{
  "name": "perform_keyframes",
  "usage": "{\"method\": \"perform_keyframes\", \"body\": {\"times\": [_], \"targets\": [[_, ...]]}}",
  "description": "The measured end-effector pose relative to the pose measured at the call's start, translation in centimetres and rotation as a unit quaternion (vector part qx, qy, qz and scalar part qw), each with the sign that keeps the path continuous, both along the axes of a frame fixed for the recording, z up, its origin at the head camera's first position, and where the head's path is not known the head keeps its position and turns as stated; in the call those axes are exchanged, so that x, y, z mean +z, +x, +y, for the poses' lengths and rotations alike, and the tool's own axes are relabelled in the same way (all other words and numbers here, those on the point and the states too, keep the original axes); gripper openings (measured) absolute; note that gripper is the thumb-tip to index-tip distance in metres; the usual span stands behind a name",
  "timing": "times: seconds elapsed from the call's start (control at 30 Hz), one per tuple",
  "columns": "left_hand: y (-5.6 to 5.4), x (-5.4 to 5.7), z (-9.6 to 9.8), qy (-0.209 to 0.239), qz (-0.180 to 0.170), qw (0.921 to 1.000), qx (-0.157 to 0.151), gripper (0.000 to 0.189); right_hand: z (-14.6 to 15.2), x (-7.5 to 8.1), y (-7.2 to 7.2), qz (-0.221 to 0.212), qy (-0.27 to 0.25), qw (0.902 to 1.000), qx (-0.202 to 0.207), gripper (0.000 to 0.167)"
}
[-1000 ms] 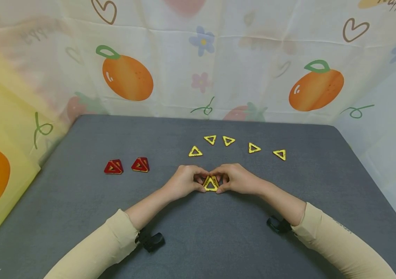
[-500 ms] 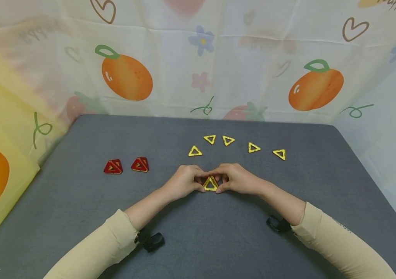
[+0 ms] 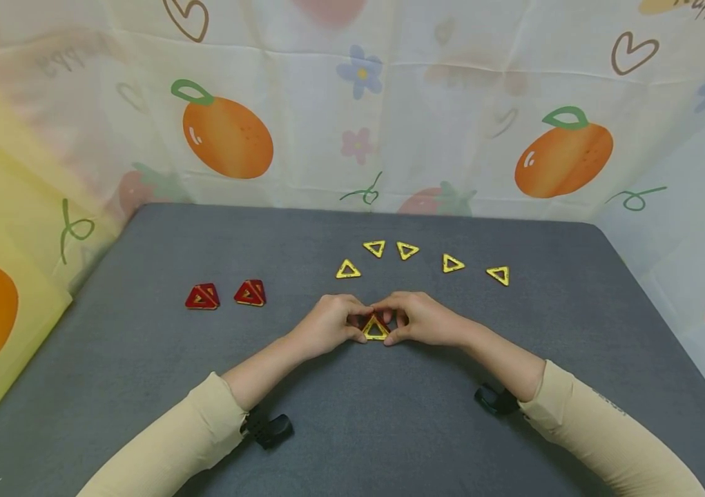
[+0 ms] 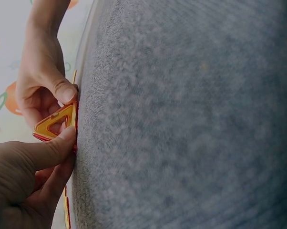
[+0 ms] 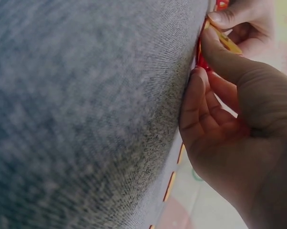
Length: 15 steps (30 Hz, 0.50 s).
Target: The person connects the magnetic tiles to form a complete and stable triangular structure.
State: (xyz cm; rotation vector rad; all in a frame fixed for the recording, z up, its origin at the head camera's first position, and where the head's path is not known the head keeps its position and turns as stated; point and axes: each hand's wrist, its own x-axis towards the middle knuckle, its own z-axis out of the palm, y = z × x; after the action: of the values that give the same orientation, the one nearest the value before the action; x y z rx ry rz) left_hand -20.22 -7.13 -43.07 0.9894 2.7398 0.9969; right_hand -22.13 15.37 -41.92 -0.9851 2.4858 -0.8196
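Observation:
Both hands meet at the middle of the table over a small pyramid of triangular magnetic tiles (image 3: pixel 375 337). Its front tile shows a yellow frame with a hollow centre, and dark red sides lean in behind it. My left hand (image 3: pixel 330 323) pinches the left side with thumb and fingers. From the right, my right hand (image 3: pixel 423 321) pinches the other side, and the fingertips of both hands come together at the top. In the left wrist view, a yellow tile with red edges (image 4: pixel 46 126) stands tilted between the two thumbs. Fingers hide the pyramid's back.
Several loose yellow triangular tiles (image 3: pixel 348 275) lie flat in an arc beyond the hands. Two red pyramids, one at the far left (image 3: pixel 201 297) and another beside it (image 3: pixel 249 293), stand on the grey table (image 3: pixel 352 428). A fruit-print cloth (image 3: pixel 439 138) hangs behind.
The side tiles, which showed yellow a second ago, have tipped inward and now show dark red behind the front tile. Both hands stay almost in place.

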Motion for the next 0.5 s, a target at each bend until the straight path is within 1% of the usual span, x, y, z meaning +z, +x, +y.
{"method": "perform_keyframes", "body": {"times": [0.23, 0.4, 0.5], "targets": [[0.09, 0.16, 0.06, 0.015, -0.001, 0.9999, 0.001, 0.042, 0.08, -0.27, -0.17, -0.017, -0.012, 0.9998, -0.006, 0.056], [0.12, 0.2, 0.11, 0.016, 0.001, 0.9999, 0.006, 0.039, 0.06, -0.3, -0.23, -0.021, -0.015, 0.9997, -0.003, 0.055], [0.14, 0.23, 0.15, 0.02, -0.006, 0.9997, 0.012, 0.038, 0.08, -0.33, -0.23, -0.026, -0.018, 0.9995, -0.001, 0.055]]}}
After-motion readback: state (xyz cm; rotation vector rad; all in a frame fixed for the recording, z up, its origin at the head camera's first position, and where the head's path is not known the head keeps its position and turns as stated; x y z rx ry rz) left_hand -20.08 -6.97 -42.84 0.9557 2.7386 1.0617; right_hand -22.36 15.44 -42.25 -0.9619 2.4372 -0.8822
